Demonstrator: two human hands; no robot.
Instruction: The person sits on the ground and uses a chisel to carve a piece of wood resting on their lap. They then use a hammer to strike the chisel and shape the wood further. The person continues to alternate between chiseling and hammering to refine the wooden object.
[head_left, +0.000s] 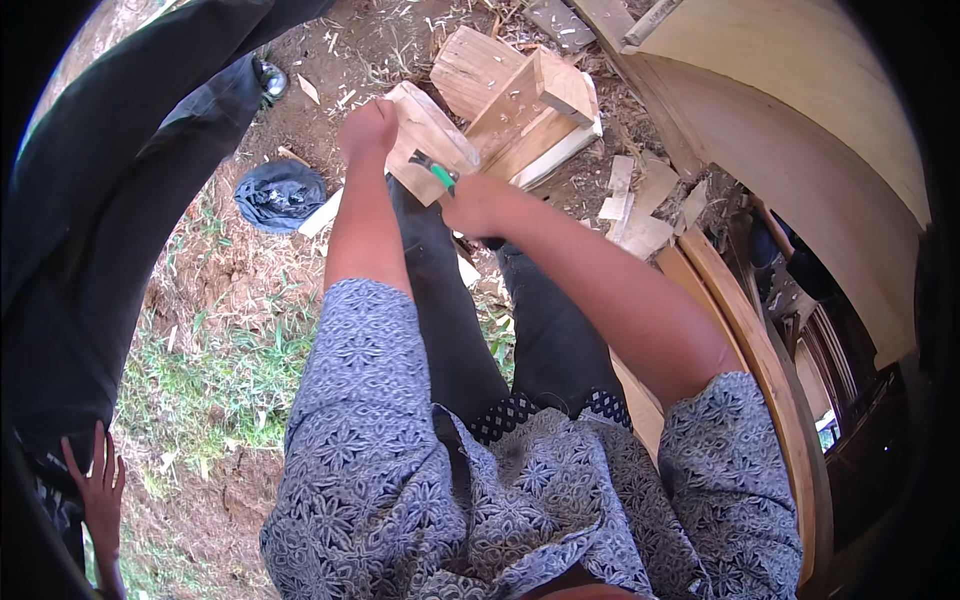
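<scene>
My right hand (474, 207) is closed round the handle of a hammer (436, 170) with a dark metal head and a green part near it. The hammer head is over the near face of a light wooden board (432, 128). At the board's left edge my left hand (368, 132) is closed, its fingers curled at the edge and partly hidden. Just beyond, more boards form an angled wooden piece (520, 95) on the ground, touching or very near the first board.
A black bag-like container (281, 196) with small things inside lies left. Another person's dark-trousered legs (110, 200) stand there, with that person's hand (98, 485) below. Wood scraps (640, 205) litter the ground. Long planks (745, 330) and a large curved wooden panel (790, 130) border the right.
</scene>
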